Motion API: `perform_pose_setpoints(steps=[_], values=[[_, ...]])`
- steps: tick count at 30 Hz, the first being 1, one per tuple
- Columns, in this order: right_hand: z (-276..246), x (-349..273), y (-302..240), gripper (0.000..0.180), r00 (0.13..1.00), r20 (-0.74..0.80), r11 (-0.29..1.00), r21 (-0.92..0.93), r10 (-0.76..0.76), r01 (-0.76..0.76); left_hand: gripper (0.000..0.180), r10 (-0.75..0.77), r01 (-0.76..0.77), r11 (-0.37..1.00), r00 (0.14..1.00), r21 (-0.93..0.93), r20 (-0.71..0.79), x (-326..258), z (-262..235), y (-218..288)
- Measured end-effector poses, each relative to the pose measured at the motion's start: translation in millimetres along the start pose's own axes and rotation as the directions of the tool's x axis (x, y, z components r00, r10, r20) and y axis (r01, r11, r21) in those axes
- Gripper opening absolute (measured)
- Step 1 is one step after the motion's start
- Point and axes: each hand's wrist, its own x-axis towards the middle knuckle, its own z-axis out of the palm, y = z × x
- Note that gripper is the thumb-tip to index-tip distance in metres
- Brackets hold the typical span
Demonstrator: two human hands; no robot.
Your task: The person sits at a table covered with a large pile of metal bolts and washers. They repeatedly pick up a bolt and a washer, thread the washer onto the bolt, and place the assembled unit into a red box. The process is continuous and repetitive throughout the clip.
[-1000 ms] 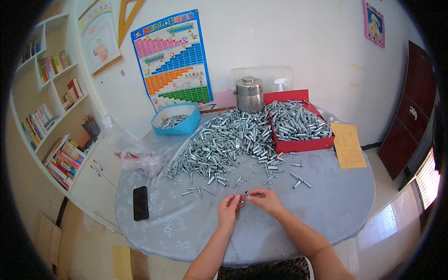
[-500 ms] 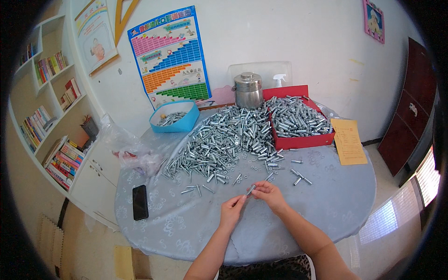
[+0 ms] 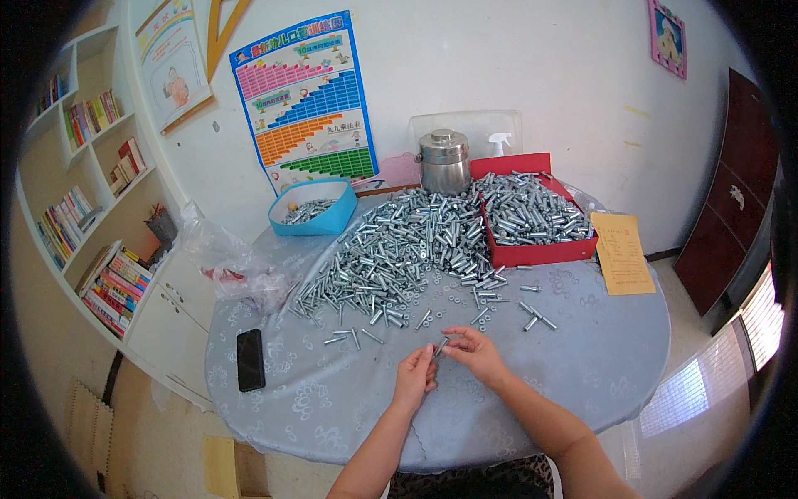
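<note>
Between my two hands, over the near part of the table, is a small silver metal expansion bolt (image 3: 440, 346). My left hand (image 3: 413, 378) pinches its lower end with thumb and fingers. The fingers of my right hand (image 3: 475, 355) are closed about its upper end. Fingertips cover part of the bolt. Just beyond my hands lie a few loose bolts (image 3: 480, 316) and small washers. Behind them spreads a large heap of similar bolts (image 3: 391, 249).
A red box (image 3: 540, 254) full of metal parts stands at the back right, a blue box (image 3: 328, 223) with more parts at the back left. A steel pot (image 3: 445, 164) sits behind the heap. A phone (image 3: 250, 360) lies left, a yellow paper (image 3: 622, 254) right.
My right hand has shifted slightly left and down, its fingers bending differently around the bolt. The bolt stands more steeply, and more of my left hand's fingers curl beneath it.
</note>
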Motion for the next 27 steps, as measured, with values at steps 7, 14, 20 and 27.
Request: perform_pose_setpoints(steps=[7,14,20,27], values=[[10.3,-8.2,-0.8,0.023,0.989,-0.005,0.919,-0.371,-0.146,0.134,0.023,-0.049,0.056,0.981,0.998,-0.188,0.044,1.1,10.4,0.1],[5.6,-6.0,-2.7,0.019,0.978,0.012,0.857,-0.48,-0.207,0.188,0.016,0.044,-0.044,0.992,0.999,-0.116,-0.004,5.3,-1.2,-3.6],[4.9,-4.4,3.5,0.02,0.995,-0.083,0.962,-0.273,-0.052,0.028,0.011,0.146,-0.145,0.983,0.989,-0.115,0.003,5.8,-1.5,-5.3],[-0.7,5.1,1.0,0.021,0.986,-0.157,0.975,-0.224,-0.046,0.01,0.014,0.219,-0.22,0.975,0.974,-0.016,-0.06,4.8,-0.7,0.1]])
